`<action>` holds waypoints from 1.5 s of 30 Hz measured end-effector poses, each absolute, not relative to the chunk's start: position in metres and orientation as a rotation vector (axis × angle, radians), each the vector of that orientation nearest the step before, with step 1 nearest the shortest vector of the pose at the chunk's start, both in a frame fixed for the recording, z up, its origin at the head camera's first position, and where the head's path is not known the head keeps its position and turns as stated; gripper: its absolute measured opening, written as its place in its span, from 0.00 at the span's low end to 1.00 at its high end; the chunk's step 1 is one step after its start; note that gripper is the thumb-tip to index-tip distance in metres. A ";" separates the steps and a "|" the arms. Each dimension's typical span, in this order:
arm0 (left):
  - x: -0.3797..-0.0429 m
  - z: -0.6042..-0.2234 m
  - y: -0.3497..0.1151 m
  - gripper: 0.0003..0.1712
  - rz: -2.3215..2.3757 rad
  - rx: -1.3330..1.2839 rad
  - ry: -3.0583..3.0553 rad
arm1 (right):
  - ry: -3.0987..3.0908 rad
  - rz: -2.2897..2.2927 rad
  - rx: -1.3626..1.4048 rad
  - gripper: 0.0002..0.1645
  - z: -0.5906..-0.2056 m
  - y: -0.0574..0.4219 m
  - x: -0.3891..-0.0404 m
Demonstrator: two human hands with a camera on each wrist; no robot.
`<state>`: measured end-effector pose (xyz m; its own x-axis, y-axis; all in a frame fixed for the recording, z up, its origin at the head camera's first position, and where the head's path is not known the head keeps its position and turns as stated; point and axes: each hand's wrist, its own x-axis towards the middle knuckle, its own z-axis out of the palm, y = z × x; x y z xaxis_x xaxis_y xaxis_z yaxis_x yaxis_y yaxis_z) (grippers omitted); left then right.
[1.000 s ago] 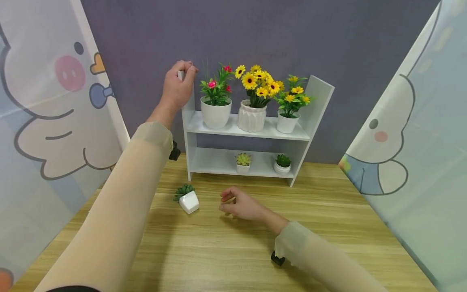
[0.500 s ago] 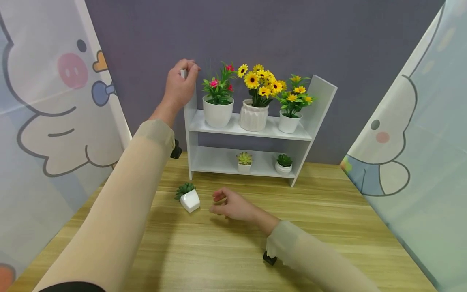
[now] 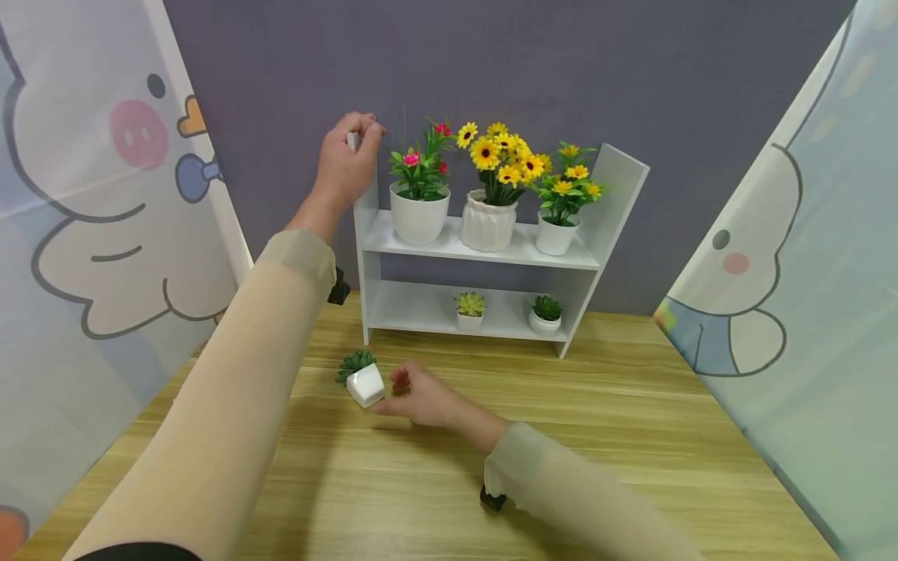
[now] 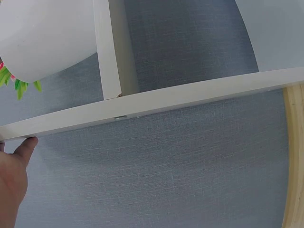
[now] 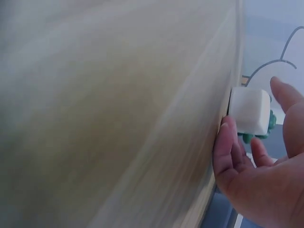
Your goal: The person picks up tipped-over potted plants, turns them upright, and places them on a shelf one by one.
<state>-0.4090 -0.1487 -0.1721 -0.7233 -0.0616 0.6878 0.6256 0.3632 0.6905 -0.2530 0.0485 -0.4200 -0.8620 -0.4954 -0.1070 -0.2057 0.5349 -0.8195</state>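
My left hand [image 3: 344,160] grips the top of the left side panel of a white two-tier shelf [image 3: 617,195]; in the left wrist view its thumb rests against the panel edge [image 4: 166,99]. On the wooden table, in front of the shelf, a small potted succulent [image 3: 366,386] lies tipped over, its green leaves pointing away to the left. Beside it is my right hand [image 3: 426,397], thumb and fingers spread apart. In the right wrist view, the white square pot [image 5: 249,110] shows between that thumb and the fingers, which are not closed round it.
On the upper tier stand pots with pink flowers [image 3: 419,218], sunflowers [image 3: 487,222] and yellow flowers [image 3: 554,236]. The lower tier holds a light-green succulent [image 3: 469,312] and a dark-green one [image 3: 545,315]. Cartoon-printed panels flank the table [image 3: 421,499].
My right hand has moved left across the table until its fingertips are right at the tipped pot. The left hand keeps its grip on the shelf. The view has shifted slightly.
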 end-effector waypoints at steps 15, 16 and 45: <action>-0.410 -0.172 -0.149 0.15 -1.403 -0.487 -1.994 | 2.599 -1.121 -0.484 0.41 -0.422 0.027 -0.255; -0.410 -0.173 -0.149 0.15 -1.404 -0.487 -1.994 | 2.600 -1.121 -0.486 0.41 -0.422 0.027 -0.255; -0.409 -0.172 -0.148 0.15 -1.410 -0.498 -1.973 | 2.682 -1.059 -0.579 0.43 -0.417 0.024 -0.258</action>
